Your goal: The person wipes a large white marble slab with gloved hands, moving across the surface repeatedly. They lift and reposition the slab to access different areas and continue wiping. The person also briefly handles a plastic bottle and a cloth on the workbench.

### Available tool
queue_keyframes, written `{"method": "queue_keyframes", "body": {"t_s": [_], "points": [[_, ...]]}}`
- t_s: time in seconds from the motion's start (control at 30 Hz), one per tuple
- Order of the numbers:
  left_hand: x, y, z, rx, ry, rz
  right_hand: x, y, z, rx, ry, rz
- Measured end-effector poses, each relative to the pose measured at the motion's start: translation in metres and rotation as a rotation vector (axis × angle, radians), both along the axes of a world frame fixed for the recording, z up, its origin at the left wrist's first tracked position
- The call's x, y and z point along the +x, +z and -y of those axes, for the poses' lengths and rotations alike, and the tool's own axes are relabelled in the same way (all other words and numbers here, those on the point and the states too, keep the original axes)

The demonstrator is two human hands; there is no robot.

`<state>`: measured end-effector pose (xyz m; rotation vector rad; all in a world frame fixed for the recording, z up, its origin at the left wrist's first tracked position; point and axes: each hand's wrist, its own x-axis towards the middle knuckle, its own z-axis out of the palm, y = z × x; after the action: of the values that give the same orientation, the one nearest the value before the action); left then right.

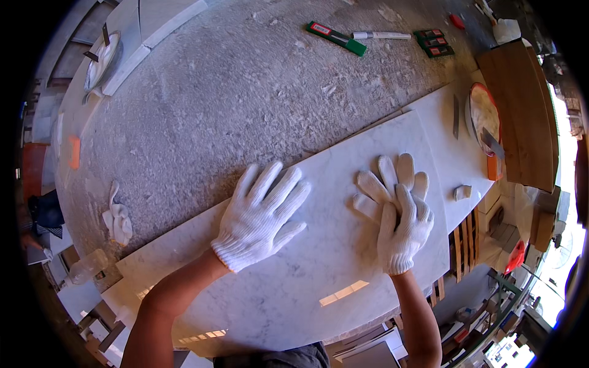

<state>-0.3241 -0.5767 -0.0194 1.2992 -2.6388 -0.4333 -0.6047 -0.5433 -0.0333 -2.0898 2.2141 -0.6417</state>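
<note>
Both of my hands wear white knitted work gloves. My left hand (262, 214) lies flat on a polished white-grey marble slab (334, 233), its fingers spread and nothing in it. On the slab's right part, my right hand (406, 236) is over a loose white glove (386, 175), its fingers bent onto the cuff end. The loose glove's fingers fan out beyond my fingertips; the part beneath my hand is hidden.
Green flat packs (336, 38), (434, 43) and a white marker (381, 35) lie on the rough, dusty worktop (233, 92). At right stand a bowl of pale paste (485, 110) and a cardboard box (518, 113). Another crumpled glove (118, 221) lies left.
</note>
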Motion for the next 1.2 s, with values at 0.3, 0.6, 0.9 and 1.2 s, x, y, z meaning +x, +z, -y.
{"method": "queue_keyframes", "body": {"t_s": [0.3, 0.6, 0.9, 1.2], "points": [[-0.035, -0.006, 0.036, -0.087, -0.041, -0.019, 0.001, 0.001, 0.001, -0.022, -0.034, 0.014], [-0.030, -0.014, 0.024, -0.321, 0.030, -0.086, 0.001, 0.001, 0.001, -0.083, -0.047, -0.019], [0.050, 0.005, -0.070, -0.279, 0.277, -0.023, -0.003, -0.010, -0.001, -0.143, -0.009, -0.025], [0.157, 0.015, -0.288, -0.098, 0.769, 0.248, -0.010, -0.022, 0.001, -0.188, 0.044, -0.103]]}}
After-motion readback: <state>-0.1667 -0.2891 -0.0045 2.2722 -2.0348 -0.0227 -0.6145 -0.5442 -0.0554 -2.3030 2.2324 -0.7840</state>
